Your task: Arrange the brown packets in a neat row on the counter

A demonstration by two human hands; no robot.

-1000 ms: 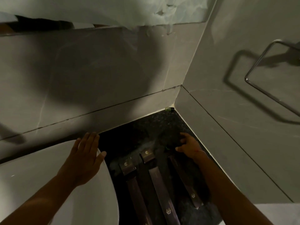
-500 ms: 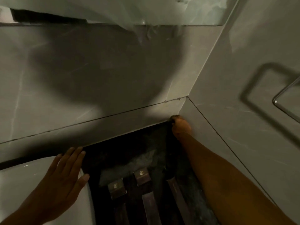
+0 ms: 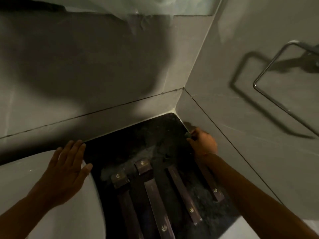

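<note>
Fingers of right hand pinch a small dark-green scrap, drawn back from the far corner it reached half a second ago — debris, likely. Left hand flat, spread on white basin. Four brown packets lie roughly parallel on dark counter, ends staggered — row still needs evening.

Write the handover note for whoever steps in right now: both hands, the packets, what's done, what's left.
Left hand: open, flat on the white basin rim, holding nothing.
Right hand: curled by the side wall near the counter corner, pinching something small and dark; unclear what.
Brown packets: four long ones lie side by side on the dark counter, roughly parallel, far ends staggered.
Done: row laid out.
Left: even up ends and spacing.
</note>
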